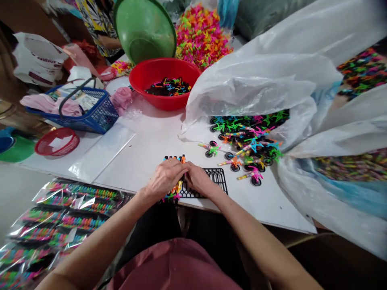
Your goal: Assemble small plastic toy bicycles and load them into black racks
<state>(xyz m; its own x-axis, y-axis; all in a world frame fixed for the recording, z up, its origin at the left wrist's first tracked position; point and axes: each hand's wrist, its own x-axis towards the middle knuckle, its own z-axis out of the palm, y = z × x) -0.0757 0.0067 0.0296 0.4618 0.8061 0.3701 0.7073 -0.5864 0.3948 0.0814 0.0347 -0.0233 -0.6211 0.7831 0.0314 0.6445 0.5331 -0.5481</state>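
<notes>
A black plastic rack (217,177) lies near the table's front edge, its left part covered by my hands and by small colourful pieces (175,190). My left hand (165,176) rests over these pieces with its fingers bent and close together. Against its fingertips is my right hand (196,176), its fingers closed over the rack. Whatever the fingertips pinch is too small and hidden to make out. Small toy bicycles (254,145) with black wheels and coloured frames are heaped on the right, some with patterned sticks attached.
Behind stand a red basin (165,102) of toy parts, a green basin (145,30) and a blue basket (102,110). Plastic bags (260,80) bulge on the right. Packed bags (66,219) lie lower left; a person's arm (110,42) shows at the back.
</notes>
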